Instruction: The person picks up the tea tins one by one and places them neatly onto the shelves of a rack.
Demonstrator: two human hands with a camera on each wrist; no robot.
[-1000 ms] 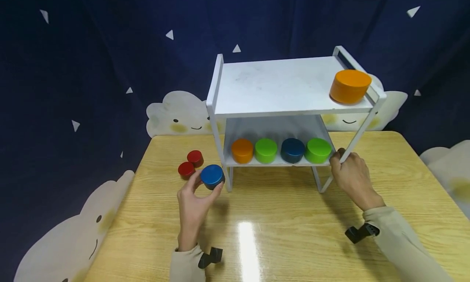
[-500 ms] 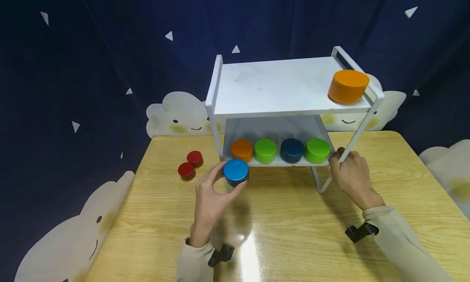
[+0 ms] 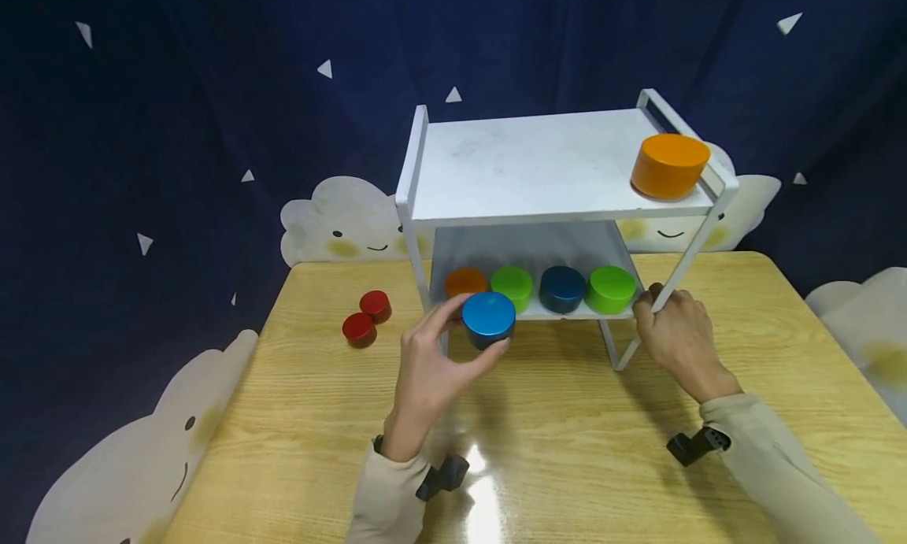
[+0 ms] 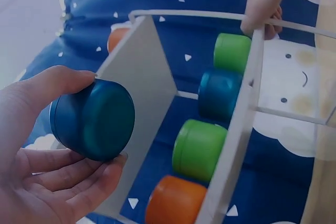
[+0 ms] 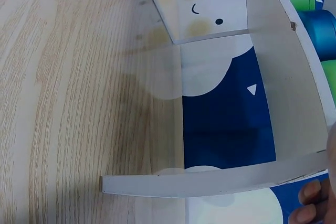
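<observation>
My left hand (image 3: 435, 367) pinches a round blue tin (image 3: 489, 320) between thumb and fingers, in front of the white two-tier shelf (image 3: 538, 166). In the left wrist view the blue tin (image 4: 94, 120) is tilted, with the thumb on one side and fingers on the other. My right hand (image 3: 676, 335) grips the shelf's right front leg at the lower tier. On that tier stand, from left, an orange tin (image 3: 464, 280), a green tin (image 3: 516, 284), a dark blue tin (image 3: 563, 290) and another green tin (image 3: 611, 290). The held tin and left hand partly cover the orange one.
A larger orange tin (image 3: 669, 166) sits at the right end of the upper tier. Two small red tins (image 3: 359, 330) lie on the wooden table (image 3: 305, 434), left of the shelf. Behind hangs a dark blue curtain (image 3: 212, 95) with white triangles and clouds.
The left hand has carried the blue tin rightward and slightly up, from beside the red tins to in front of the lower tier. My right hand keeps its grip on the leg.
</observation>
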